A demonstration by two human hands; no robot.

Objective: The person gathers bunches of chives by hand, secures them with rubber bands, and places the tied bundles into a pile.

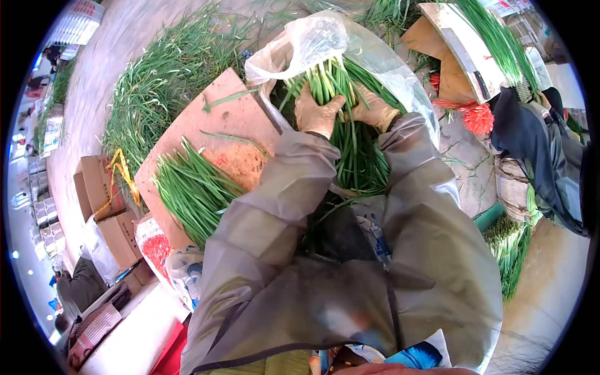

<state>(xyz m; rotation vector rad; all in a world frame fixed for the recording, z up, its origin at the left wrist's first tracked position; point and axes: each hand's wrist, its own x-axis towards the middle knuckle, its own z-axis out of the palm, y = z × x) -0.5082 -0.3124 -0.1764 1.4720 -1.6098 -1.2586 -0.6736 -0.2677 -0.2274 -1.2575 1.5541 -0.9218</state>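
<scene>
My gloved left hand is closed round the near side of a bunch of garlic chives, its thumb across the stems. The pale stem ends point away from me into a clear plastic bag, and the green leaves hang down towards my lap. On the right of the same bunch, my gloved right hand grips the leaves, with its fingertips partly hidden among them. More chives lie in the bag behind and under both hands.
A board at left carries a loose chive pile. Scattered leaves cover the floor beyond. Cardboard boxes stand far left. At right are a stand with long chives, red ties and another person's dark sleeve.
</scene>
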